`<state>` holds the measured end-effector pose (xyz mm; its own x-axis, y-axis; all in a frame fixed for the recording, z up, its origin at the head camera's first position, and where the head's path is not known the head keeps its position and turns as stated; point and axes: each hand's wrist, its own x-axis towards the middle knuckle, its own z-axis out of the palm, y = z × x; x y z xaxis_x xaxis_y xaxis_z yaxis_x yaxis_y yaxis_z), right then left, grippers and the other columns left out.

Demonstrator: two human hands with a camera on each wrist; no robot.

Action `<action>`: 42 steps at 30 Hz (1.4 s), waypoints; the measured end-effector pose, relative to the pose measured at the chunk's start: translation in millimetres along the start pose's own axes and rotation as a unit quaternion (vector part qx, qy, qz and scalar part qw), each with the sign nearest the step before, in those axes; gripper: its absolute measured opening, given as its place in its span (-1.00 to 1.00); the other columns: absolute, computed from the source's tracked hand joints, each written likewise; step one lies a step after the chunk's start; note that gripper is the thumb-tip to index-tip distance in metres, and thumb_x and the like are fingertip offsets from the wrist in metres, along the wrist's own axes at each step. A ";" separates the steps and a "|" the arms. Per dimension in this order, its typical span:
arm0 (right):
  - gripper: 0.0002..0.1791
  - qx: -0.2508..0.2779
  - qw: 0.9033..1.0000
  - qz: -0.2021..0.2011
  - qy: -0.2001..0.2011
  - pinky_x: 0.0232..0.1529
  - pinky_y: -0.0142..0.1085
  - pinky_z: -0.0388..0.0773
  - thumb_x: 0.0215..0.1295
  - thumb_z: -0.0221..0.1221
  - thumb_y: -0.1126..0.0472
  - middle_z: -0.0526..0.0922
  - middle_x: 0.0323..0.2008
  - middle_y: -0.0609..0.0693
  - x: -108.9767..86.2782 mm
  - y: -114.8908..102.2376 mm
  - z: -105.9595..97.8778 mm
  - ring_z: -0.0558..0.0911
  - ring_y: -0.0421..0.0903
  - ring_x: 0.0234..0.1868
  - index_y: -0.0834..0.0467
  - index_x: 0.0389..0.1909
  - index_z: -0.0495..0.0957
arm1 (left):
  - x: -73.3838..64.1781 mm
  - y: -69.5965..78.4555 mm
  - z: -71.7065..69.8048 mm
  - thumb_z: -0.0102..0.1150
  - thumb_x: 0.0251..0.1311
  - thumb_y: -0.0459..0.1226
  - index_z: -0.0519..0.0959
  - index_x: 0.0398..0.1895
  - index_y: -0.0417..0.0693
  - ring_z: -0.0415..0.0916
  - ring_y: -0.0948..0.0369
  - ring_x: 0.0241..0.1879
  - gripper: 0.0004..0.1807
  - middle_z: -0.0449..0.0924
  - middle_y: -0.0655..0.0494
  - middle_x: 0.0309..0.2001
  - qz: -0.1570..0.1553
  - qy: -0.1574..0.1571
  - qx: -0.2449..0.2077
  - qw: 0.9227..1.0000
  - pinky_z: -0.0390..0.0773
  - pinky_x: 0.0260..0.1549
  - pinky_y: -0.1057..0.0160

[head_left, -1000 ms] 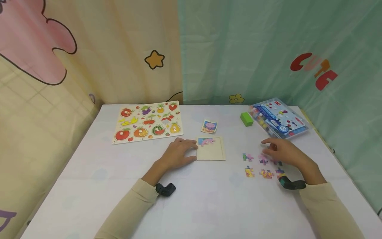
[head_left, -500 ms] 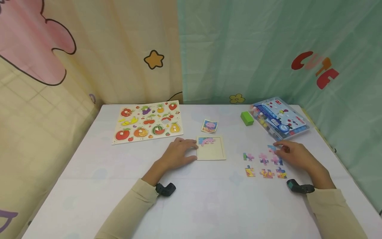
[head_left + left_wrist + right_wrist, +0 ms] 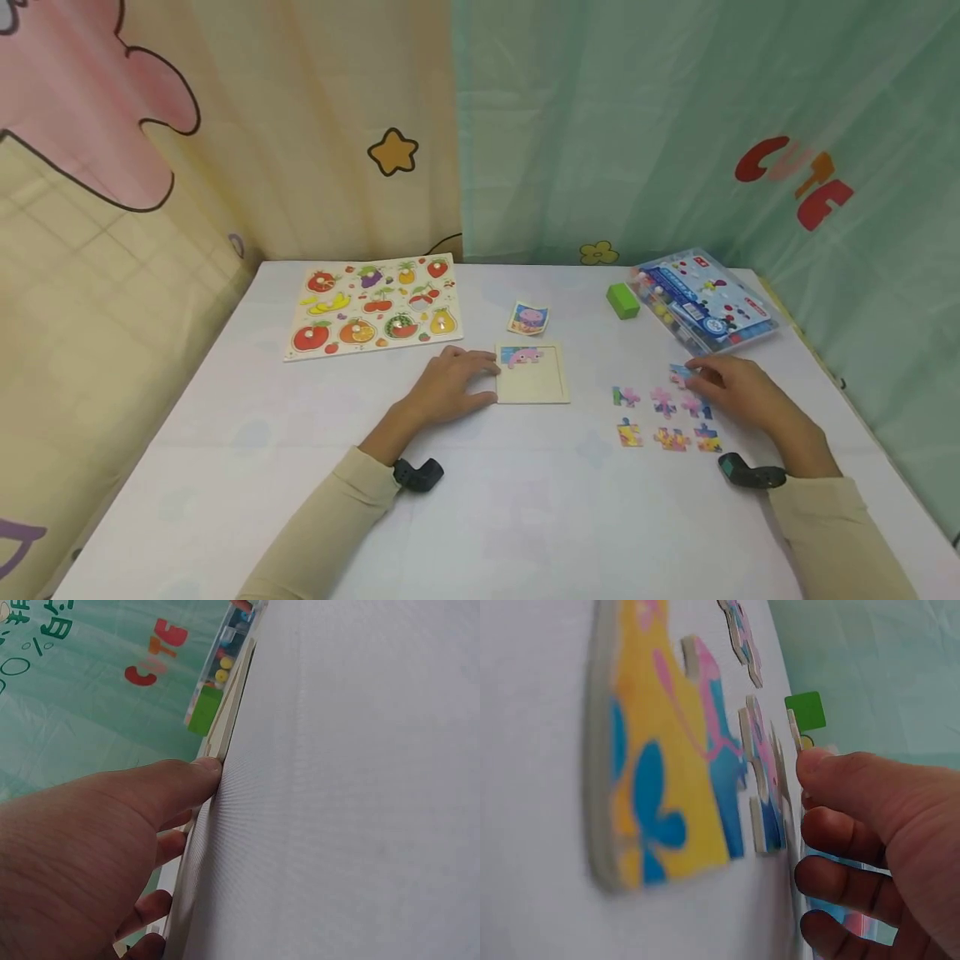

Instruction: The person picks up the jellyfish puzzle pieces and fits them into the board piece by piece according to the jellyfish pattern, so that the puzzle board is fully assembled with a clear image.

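In the head view my left hand (image 3: pixel 448 385) rests at the left edge of a square wooden puzzle tray (image 3: pixel 534 385), thumb near its lower corner and fingers higher up. A joined blue-and-pink section (image 3: pixel 521 356) fills the tray's top left. My right hand (image 3: pixel 738 392) pinches a blue-and-pink jigsaw piece (image 3: pixel 678 375) between thumb and fingers; in the right wrist view the piece shows as a thin edge (image 3: pixel 793 727) beyond the thumb. Several loose jigsaw pieces (image 3: pixel 671 439) lie in two rows just below and left of that hand.
A small picture card (image 3: pixel 528 318) lies behind the tray. A fruit puzzle board (image 3: pixel 375 307) sits at the back left. At the back right are a green block (image 3: pixel 623 301) and a clear plastic case (image 3: pixel 705 300) of colourful parts. Curtains (image 3: pixel 637 133) hang beyond the table.
My right hand has shifted right and slightly down from above the pieces, uncovering the blue-and-pink jigsaw piece at its fingertips, which has since turned slightly. My left hand stays at the tray.
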<state>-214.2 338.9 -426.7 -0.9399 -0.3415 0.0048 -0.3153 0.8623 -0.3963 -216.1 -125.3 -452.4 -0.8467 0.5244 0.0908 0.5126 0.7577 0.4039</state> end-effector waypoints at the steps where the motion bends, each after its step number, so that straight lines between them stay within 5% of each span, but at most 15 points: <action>1: -0.62 0.005 1.000 0.002 0.000 -0.28 -0.16 0.46 0.42 0.26 0.17 0.53 -0.40 -0.08 2.5 -3.2 0.6 0.46 -0.07 -0.34 0.35 0.09 0.59 | -0.2 -0.2 0.1 0.32 0.28 0.04 0.62 0.19 0.17 0.32 0.07 0.25 -0.55 0.45 0.24 0.37 -0.001 0.001 0.001 1.000 0.37 0.10 -0.04; 19: -0.67 0.025 0.994 -0.103 -0.030 -0.29 -0.19 0.45 0.35 0.32 0.13 0.54 -0.39 -0.07 110.9 -110.3 47.6 0.47 -0.10 -0.35 0.21 0.04 0.66 | 0.1 1.0 -0.7 0.34 0.28 0.03 0.62 0.19 0.18 0.33 0.07 0.25 -0.55 0.44 0.25 0.37 -0.003 0.000 0.001 1.000 0.37 0.11 -0.03; 42: -0.66 0.002 0.995 -0.090 -0.037 -0.24 -0.15 0.48 0.30 0.36 0.16 0.56 -0.37 -0.06 112.0 -131.5 59.0 0.48 -0.08 -0.34 0.25 0.01 0.66 | 0.3 0.8 0.7 0.31 0.29 0.04 0.62 0.20 0.18 0.33 0.09 0.24 -0.55 0.44 0.26 0.38 -0.001 -0.005 0.001 1.000 0.37 0.10 -0.02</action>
<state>-270.3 165.1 -428.3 -0.8557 -0.5174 0.0082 -0.4773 0.7830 -0.3988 -215.9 -124.3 -452.6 -0.8462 0.5266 0.0818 0.5115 0.7596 0.4017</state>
